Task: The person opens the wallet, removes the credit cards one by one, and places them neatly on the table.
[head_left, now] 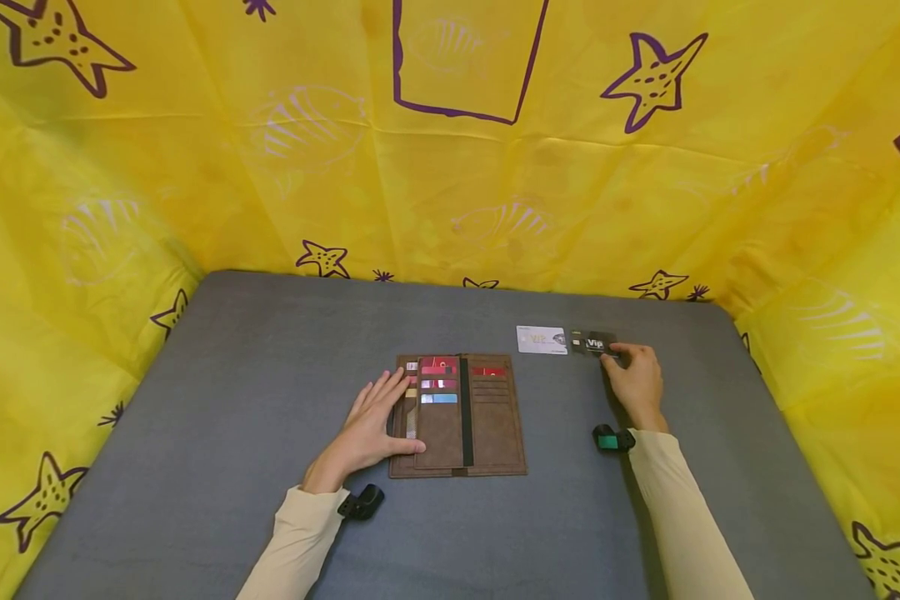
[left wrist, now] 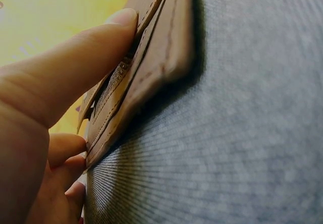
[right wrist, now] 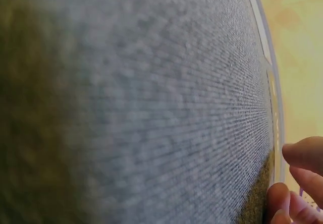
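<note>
One brown wallet [head_left: 498, 433], unfolded; my left hand [head_left: 369, 427], fingers spread, rests on it. One black card [head_left: 592, 343]; my right hand [head_left: 639, 385] pinches it.

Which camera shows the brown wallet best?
The head view, because it shows the wallet open, with cards tucked in, though the left hand covers a bit. The left wrist view shows just a slanted, close-up corner and edges; the right wrist view doesn't show it.

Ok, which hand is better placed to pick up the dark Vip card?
Likely the right hand: it is at the right end of the dark Vip card. The left hand is farther off, resting on the left part of the open wallet.
</note>
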### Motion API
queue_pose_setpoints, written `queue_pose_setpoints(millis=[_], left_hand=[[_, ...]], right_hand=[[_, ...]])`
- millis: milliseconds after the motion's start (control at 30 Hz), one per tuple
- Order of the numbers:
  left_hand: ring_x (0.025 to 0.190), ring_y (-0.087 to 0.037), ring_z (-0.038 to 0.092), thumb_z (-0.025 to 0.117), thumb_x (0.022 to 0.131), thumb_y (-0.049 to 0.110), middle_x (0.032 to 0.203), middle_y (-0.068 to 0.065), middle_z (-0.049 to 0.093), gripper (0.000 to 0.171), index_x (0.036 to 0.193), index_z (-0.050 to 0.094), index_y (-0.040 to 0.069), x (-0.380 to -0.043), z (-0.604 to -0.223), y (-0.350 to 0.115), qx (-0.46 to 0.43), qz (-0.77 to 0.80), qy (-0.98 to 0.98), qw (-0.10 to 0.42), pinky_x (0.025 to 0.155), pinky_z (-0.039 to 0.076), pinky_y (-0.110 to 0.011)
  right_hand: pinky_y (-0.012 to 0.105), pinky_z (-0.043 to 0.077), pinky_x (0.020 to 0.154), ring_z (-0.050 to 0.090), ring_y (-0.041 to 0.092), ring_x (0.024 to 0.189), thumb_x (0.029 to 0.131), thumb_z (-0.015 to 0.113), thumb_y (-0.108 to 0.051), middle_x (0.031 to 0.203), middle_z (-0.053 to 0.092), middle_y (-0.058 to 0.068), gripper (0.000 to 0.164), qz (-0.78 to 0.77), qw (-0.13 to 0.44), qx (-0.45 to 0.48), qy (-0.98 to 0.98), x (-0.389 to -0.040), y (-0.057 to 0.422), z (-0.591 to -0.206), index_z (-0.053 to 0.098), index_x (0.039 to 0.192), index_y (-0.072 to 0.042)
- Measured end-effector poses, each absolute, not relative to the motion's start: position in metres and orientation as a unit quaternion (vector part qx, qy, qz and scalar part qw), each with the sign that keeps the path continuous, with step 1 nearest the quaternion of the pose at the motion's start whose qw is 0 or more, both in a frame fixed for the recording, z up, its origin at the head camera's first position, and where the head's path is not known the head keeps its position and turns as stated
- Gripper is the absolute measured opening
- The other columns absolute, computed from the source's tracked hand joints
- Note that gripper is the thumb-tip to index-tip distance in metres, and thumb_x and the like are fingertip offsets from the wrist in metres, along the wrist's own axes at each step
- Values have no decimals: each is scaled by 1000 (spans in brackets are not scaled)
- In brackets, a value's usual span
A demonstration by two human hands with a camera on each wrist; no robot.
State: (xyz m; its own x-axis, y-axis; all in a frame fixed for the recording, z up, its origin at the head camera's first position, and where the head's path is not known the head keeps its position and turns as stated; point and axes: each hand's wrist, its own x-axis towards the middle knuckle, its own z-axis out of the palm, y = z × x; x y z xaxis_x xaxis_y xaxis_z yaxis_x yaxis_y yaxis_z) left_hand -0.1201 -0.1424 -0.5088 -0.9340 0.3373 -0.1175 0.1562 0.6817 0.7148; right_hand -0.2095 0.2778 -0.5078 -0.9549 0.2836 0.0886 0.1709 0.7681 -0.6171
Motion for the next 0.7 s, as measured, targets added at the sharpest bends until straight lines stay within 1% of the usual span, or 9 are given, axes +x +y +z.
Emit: queue_pose_setpoints(millis=[333, 467, 567, 700], left_hand=[[156, -34, 5, 85, 75, 42, 167, -12, 14, 110, 158, 23, 6, -121, -510, -143, 136, 374, 910, 120, 124, 0, -56], [156, -35, 6, 85, 74, 42, 167, -12, 15, 110, 158, 23, 6, -121, -510, -143, 137, 372, 911, 117, 124, 1, -56], [156, -35, 6, 85, 74, 42, 167, -12, 15, 110, 158, 23, 5, -121, -511, -143, 137, 372, 911, 116, 123, 1, -57], [156, -35, 5, 86, 74, 42, 167, -11, 14, 110, 158, 24, 5, -121, -510, -143, 135, 375, 910, 117, 123, 0, -56]], right_hand=[[59, 40, 102, 52, 47, 122, 92, 66, -17, 127, 56, 28, 33, 327, 115, -115, -931, -204, 267, -503, 68, 119, 1], [58, 42, 98, 56, 45, 115, 91, 67, -17, 121, 60, 27, 31, 331, 122, -92, -931, -203, 259, -499, 69, 116, 2], [55, 46, 92, 62, 42, 107, 91, 68, -18, 115, 62, 25, 29, 337, 118, -74, -931, -202, 252, -497, 71, 113, 1], [44, 51, 80, 66, 36, 93, 91, 69, -18, 109, 66, 22, 26, 346, 111, -46, -931, -201, 241, -495, 72, 111, -1]])
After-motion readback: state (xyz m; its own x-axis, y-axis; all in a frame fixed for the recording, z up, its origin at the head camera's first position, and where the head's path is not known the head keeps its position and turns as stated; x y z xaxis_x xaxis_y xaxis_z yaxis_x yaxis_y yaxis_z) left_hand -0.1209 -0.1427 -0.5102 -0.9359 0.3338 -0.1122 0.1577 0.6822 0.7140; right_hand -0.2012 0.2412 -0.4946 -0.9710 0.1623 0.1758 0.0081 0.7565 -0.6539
